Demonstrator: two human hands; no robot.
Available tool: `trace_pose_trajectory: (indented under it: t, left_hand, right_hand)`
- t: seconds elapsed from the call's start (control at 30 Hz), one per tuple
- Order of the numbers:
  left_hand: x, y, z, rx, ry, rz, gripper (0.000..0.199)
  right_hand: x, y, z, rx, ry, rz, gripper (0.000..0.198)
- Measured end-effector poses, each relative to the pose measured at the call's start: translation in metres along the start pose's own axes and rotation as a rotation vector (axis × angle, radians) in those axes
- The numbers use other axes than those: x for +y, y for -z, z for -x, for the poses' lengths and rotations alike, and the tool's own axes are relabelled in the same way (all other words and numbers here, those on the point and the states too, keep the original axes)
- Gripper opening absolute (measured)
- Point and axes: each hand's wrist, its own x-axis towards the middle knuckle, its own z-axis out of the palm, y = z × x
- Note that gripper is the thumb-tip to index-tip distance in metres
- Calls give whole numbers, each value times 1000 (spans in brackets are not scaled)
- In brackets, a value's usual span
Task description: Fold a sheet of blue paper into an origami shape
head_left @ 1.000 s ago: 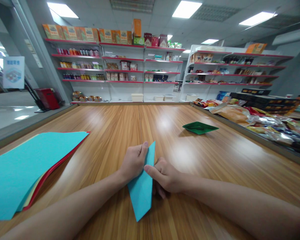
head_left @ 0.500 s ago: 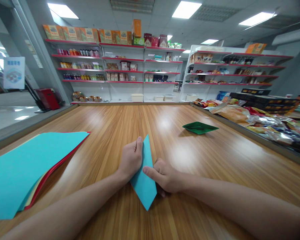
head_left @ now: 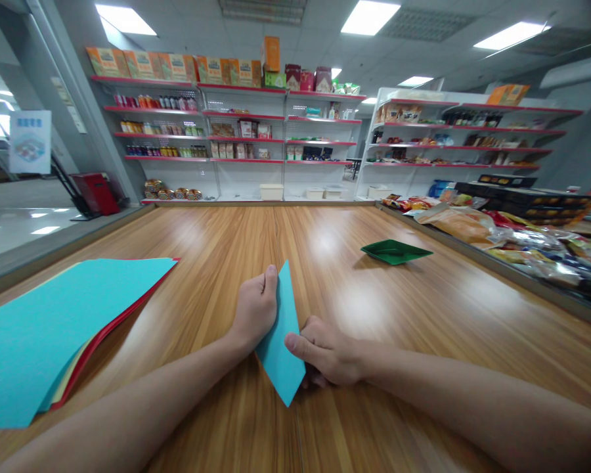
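A folded piece of light blue paper (head_left: pixel 282 351) with pointed ends is held between both hands above the wooden table. My left hand (head_left: pixel 257 303) grips its left edge, thumb up along the paper and fingers curled. On the right edge, my right hand (head_left: pixel 329 351) pinches it, the thumb lying on the near face and the fingers behind, mostly hidden. A green folded-paper boat (head_left: pixel 396 251) rests on the table farther back to the right. To the left lies a stack of coloured paper (head_left: pixel 73 315), light blue on top with yellow and red sheets beneath.
The wooden table (head_left: pixel 217 236) has a raised edge all round. Past its right edge lie packaged snacks (head_left: pixel 502 236) and black boxes (head_left: pixel 526 200). Shelves (head_left: pixel 246 141) of goods stand beyond the far edge. A red box (head_left: pixel 96 194) and a sign (head_left: pixel 30 141) are at the left.
The blue paper and both hands have shifted slightly; my right thumb lies a little lower on the paper. Both hands keep their hold. The boat and the stack have not moved on the table.
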Motion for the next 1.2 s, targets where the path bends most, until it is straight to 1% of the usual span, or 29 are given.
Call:
trace_pose_trajectory:
  t: [0.1, 0.17, 0.33, 0.4, 0.47, 0.53, 0.6, 0.77, 0.87, 0.93, 1.0, 1.1, 1.2]
  left_hand:
    - [-1, 0, 0, 4, -5, -3, 49]
    - [-2, 0, 0, 10, -5, -11, 49]
    - [-3, 0, 0, 33, -13, -34, 48]
    - [-3, 1, -1, 41, -14, -39, 48]
    - [-3, 1, -1, 48, -10, -37, 48]
    - [-2, 2, -3, 59, 0, -29, 48]
    - [-2, 3, -4, 76, 8, -20, 49]
    - [-5, 5, -6, 97, 8, -24, 48]
    - [-7, 5, -6, 108, 11, -37, 48]
    - [-9, 6, -7, 123, 12, -49, 48]
    - [-10, 6, -9, 145, 12, -57, 48]
    - [-9, 7, -11, 177, 9, -52, 47]
    - [-8, 7, -12, 193, 2, -52, 47]
  right_hand:
    - [2, 0, 0, 21, -33, 37, 75]
    - [2, -1, -1, 53, -32, 93, 75]
    - [1, -1, -3, 198, 16, 283, 71]
    - [0, -1, -3, 167, 5, 263, 70]
    - [0, 0, -3, 88, -8, 187, 70]
    - [0, 1, -2, 7, 10, 117, 72]
    - [-1, 2, -2, -29, 44, 102, 73]
    - [-3, 0, -2, 22, 42, 199, 71]
    - [-6, -2, -3, 112, 15, 344, 67]
    - [-6, -3, -3, 175, -19, 403, 65]
    - [-5, -3, -4, 181, -46, 371, 67]
    - [-2, -1, -4, 139, -79, 256, 74]
    - [0, 0, -4, 126, -122, 195, 79]
